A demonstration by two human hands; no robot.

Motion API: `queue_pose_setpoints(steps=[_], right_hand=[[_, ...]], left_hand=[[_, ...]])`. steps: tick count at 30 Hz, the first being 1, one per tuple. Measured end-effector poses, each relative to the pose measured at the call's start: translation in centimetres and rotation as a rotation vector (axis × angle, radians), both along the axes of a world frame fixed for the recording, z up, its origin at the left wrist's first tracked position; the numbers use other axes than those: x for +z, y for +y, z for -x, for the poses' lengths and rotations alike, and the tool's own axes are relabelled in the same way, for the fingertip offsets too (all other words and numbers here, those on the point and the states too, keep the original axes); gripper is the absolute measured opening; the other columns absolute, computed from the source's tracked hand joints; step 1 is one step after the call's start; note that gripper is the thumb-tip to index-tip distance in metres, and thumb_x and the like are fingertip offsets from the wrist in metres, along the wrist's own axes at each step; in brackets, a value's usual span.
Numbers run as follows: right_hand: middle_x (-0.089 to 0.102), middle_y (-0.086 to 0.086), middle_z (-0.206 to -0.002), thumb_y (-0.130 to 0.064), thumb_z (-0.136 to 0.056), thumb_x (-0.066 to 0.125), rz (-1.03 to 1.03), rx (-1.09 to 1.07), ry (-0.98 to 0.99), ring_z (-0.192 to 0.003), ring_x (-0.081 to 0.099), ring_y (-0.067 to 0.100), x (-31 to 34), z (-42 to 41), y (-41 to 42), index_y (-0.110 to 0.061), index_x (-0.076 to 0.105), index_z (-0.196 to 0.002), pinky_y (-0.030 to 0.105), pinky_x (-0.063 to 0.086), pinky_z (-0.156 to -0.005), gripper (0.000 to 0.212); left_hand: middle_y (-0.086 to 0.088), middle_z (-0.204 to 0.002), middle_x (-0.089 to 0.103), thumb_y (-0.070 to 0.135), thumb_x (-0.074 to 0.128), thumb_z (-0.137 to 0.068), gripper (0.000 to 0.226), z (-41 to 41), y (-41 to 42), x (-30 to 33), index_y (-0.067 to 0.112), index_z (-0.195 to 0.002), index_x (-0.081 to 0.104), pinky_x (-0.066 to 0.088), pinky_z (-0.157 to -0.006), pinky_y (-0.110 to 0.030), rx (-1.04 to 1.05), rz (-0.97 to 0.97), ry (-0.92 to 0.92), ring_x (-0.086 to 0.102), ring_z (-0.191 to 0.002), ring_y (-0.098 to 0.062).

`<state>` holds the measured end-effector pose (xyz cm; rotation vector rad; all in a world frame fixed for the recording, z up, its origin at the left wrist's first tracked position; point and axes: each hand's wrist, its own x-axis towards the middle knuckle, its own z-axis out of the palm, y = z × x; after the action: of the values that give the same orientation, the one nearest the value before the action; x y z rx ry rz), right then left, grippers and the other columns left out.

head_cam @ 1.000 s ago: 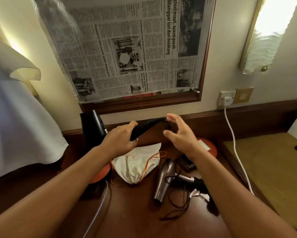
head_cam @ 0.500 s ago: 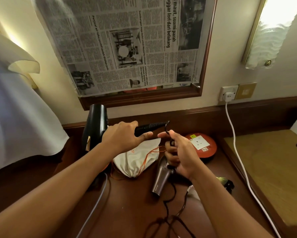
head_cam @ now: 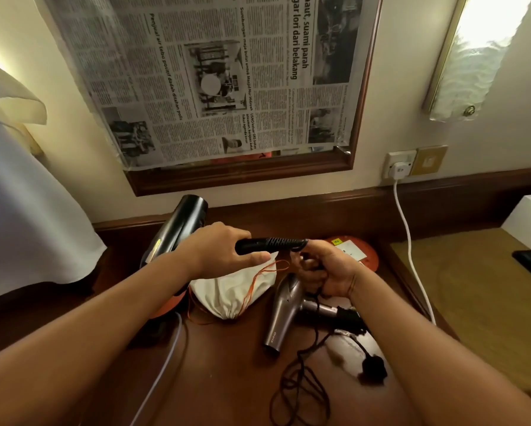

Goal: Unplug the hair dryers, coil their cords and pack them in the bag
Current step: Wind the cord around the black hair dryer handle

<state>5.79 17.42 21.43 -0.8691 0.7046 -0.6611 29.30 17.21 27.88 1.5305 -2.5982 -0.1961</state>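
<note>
While left hand [head_cam: 218, 250] grips black dryer [head_cam: 181, 229] | handle rightward, level | right hand [head_cam: 328, 272] clasps cord [head_cam: 304, 361]

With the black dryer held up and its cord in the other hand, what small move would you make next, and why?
Probably loop the next length of cord into the right hand. The left hand holds the black dryer by its handle, and most of the cord lies loose on the desk, plug free.

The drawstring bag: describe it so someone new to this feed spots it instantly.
Start at the newspaper-covered mirror, then drop to the wooden desk below. The bag lies there just under the left hand. It is the only pale cloth item, with thin orange cords, left of the grey hair dryer.
</note>
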Motion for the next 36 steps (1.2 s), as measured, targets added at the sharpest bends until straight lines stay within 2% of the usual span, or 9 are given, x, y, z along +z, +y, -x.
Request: queue_pose_setpoints(steps=[2, 5, 8, 11, 15, 17, 20, 27, 36], right_hand=[[0.032, -0.008, -0.047, -0.029, -0.087, 0.051, 0.045, 0.022, 0.069, -0.037, 0.025, 0.005, 0.6, -0.1, -1.1, -0.014, 0.056, -0.064, 0.022, 0.015, -0.042, 0.027], [0.031, -0.004, -0.049, -0.025, -0.088, 0.056, 0.094, 0.026, 0.226, -0.037, 0.026, 0.007, 1.3, -0.4, -2.8, -0.011, 0.06, -0.066, 0.02, 0.02, -0.038, 0.028], [0.041, -0.001, -0.05, -0.019, -0.089, 0.06, 0.184, 0.023, 0.386, -0.038, 0.031, 0.009, 2.3, -1.0, -4.0, -0.011, 0.064, -0.065, 0.019, 0.022, -0.037, 0.026], [0.052, -0.002, -0.049, -0.02, -0.09, 0.062, 0.351, 0.027, 0.633, -0.039, 0.044, 0.009, 3.6, -2.1, -4.8, -0.014, 0.063, -0.061, 0.017, 0.033, -0.038, 0.03], [0.05, 0.002, -0.054, -0.028, -0.09, 0.063, 0.579, -0.02, 0.909, -0.042, 0.042, 0.007, 3.8, -3.7, -5.8, -0.005, 0.07, -0.071, 0.013, 0.034, -0.039, 0.03], [0.058, -0.002, -0.06, -0.032, -0.091, 0.061, 0.712, -0.036, 1.049, -0.048, 0.049, 0.004, 3.6, -4.4, -6.0, -0.012, 0.069, -0.071, 0.013, 0.037, -0.044, 0.03], [0.064, -0.002, -0.077, -0.037, -0.094, 0.055, 0.803, -0.062, 1.202, -0.07, 0.061, 0.013, 3.3, -5.3, -5.9, -0.021, 0.062, -0.078, 0.026, 0.051, -0.06, 0.023], [0.063, 0.0, -0.099, -0.039, -0.098, 0.044, 0.779, -0.208, 1.266, -0.084, 0.061, 0.018, 0.7, -6.6, -4.4, -0.021, 0.048, -0.122, 0.042, 0.055, -0.075, 0.03], [0.058, -0.004, -0.089, -0.037, -0.099, 0.043, 0.808, -0.365, 1.273, -0.078, 0.061, 0.016, -0.4, -7.5, -3.5, -0.019, 0.038, -0.127, 0.038, 0.056, -0.069, 0.033]], left_hand=[[0.007, -0.06, 0.058, 0.085, 0.034, -0.072, 0.064, -0.3, -0.6, 0.1, 0.028, -0.085, 0.061, 0.045, -0.053, -0.025, -0.025, 0.018, -0.054, 0.057, -0.053, -0.007], [0.008, -0.061, 0.057, 0.086, 0.031, -0.07, 0.057, -0.8, -1.6, -0.1, 0.034, -0.08, 0.053, 0.041, -0.053, -0.024, -0.058, 0.019, -0.124, 0.055, -0.055, -0.006], [0.01, -0.064, 0.056, 0.088, 0.027, -0.068, 0.062, -1.5, -2.5, -0.4, 0.035, -0.088, 0.053, 0.043, -0.057, -0.025, -0.056, 0.007, -0.2, 0.055, -0.058, -0.006], [0.012, -0.068, 0.055, 0.089, 0.028, -0.07, 0.074, -2.2, -3.5, -1.2, 0.031, -0.103, 0.06, 0.046, -0.061, -0.026, -0.045, 0.024, -0.3, 0.054, -0.063, -0.006], [0.008, -0.073, 0.058, 0.087, 0.031, -0.073, 0.071, -2.9, -5.1, -2.2, 0.029, -0.1, 0.062, 0.044, -0.058, -0.026, -0.014, 0.02, -0.36, 0.056, -0.067, -0.008], [0.007, -0.077, 0.06, 0.086, 0.032, -0.076, 0.071, -3.2, -5.9, -2.8, 0.028, -0.102, 0.063, 0.043, -0.059, -0.027, 0.007, 0.008, -0.362, 0.058, -0.071, -0.01], [0.006, -0.081, 0.06, 0.085, 0.032, -0.077, 0.072, -3.5, -6.9, -3.8, 0.029, -0.11, 0.062, 0.046, -0.064, -0.03, 0.05, -0.019, -0.337, 0.058, -0.076, -0.013], [0.005, -0.089, 0.065, 0.089, 0.027, -0.074, 0.08, -4.0, -8.7, -5.7, 0.029, -0.115, 0.061, 0.05, -0.067, -0.033, 0.117, -0.02, -0.301, 0.061, -0.081, -0.014], [0.009, -0.075, 0.058, 0.087, 0.028, -0.076, 0.066, -3.2, -8.6, -6.0, 0.032, -0.096, 0.058, 0.05, -0.066, -0.033, 0.161, -0.032, -0.241, 0.059, -0.072, -0.013]])
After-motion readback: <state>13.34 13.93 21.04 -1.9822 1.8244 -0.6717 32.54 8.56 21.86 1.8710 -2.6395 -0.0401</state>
